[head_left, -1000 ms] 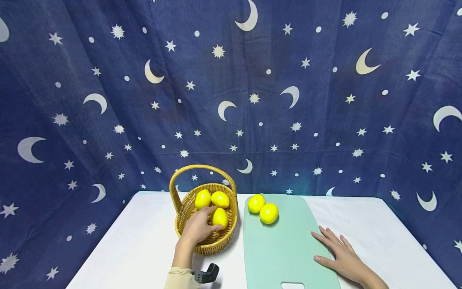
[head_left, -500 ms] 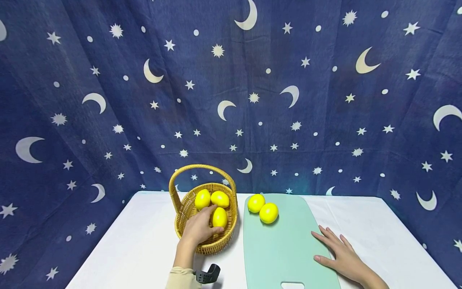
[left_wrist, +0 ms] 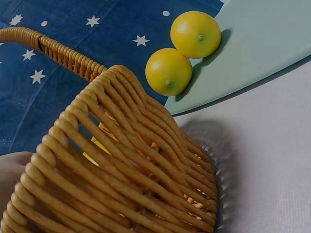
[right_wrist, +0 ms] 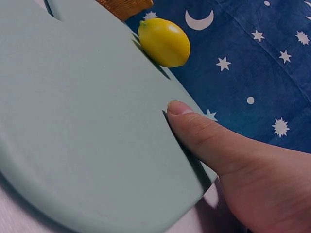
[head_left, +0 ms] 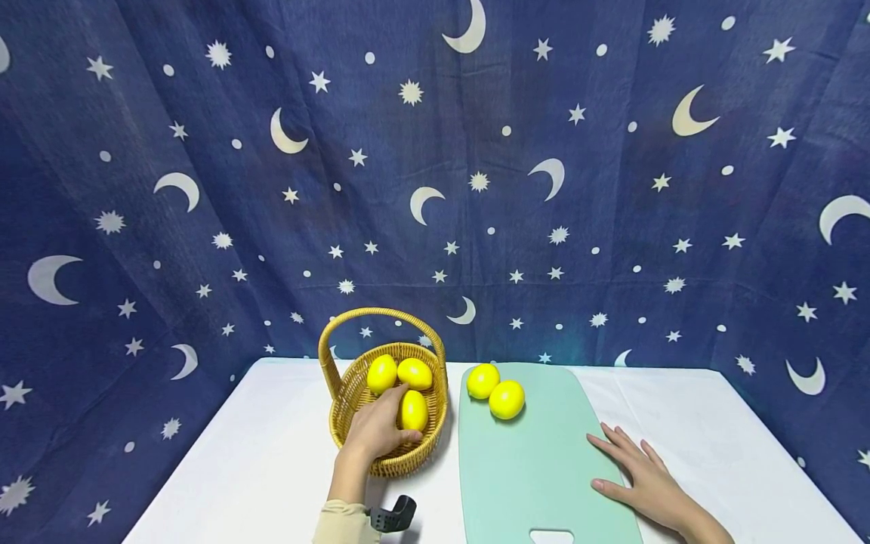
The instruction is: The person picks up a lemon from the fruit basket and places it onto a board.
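A wicker basket (head_left: 340,404) with a tall arched handle stands on the left, holding three yellow lemons. My left hand (head_left: 376,427) reaches inside, its thumb and fingers around the nearest lemon (head_left: 414,410); its palm side is hidden. Behind that lie two more, a left lemon (head_left: 382,373) and a right lemon (head_left: 415,374). On the pale green cutting board (head_left: 537,468) two lemons sit close together, one lemon (head_left: 483,381) behind the other lemon (head_left: 507,400). My right hand (head_left: 639,476), fingers spread, is at the board's right edge, with the thumb over the board (right_wrist: 194,131).
A white-covered table (head_left: 231,453) carries the basket and board, which stand apart with a narrow strip of cloth between. The board has a handle slot (head_left: 551,536) at its near end. Behind the table hangs a dark blue curtain (head_left: 381,227) with moons and stars.
My left thumb has shifted slightly down, toward the lower end of the nearest lemon. That lemon stays almost in place in the basket. My right hand keeps its place.
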`<action>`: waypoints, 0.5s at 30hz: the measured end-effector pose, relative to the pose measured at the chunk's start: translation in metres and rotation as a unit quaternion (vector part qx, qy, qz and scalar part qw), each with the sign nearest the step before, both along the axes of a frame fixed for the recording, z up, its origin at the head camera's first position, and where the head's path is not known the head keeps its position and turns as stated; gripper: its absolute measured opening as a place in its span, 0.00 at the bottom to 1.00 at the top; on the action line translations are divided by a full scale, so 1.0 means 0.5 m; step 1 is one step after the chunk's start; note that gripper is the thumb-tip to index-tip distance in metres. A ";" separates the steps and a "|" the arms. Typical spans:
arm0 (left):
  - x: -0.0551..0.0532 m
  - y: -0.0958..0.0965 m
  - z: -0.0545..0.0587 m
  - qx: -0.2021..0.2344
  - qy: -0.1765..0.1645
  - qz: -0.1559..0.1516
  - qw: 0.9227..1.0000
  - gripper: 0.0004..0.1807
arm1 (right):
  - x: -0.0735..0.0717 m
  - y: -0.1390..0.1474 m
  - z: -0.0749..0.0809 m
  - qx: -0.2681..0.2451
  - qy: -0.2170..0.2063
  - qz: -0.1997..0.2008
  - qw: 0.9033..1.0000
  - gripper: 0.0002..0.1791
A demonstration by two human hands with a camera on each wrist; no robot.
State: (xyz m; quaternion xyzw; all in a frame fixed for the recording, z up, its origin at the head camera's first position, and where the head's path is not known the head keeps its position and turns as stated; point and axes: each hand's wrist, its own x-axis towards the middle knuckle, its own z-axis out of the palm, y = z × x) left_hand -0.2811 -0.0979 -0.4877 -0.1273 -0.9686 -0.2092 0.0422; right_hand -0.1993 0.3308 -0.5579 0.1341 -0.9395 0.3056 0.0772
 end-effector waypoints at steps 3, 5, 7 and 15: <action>0.000 0.000 0.000 -0.002 0.003 -0.002 1.000 0.46 | 0.001 0.000 0.000 0.001 0.001 0.000 1.000 0.35; 0.000 0.000 0.000 -0.003 0.005 -0.003 1.000 0.45 | 0.001 0.000 0.000 0.002 0.002 0.000 1.000 0.35; 0.000 0.000 0.000 -0.002 0.006 -0.004 1.000 0.45 | 0.001 0.000 0.000 0.001 0.001 0.000 1.000 0.35; -0.002 -0.001 -0.001 0.010 0.011 -0.009 1.000 0.45 | 0.001 0.000 0.000 -0.004 -0.002 0.001 1.000 0.36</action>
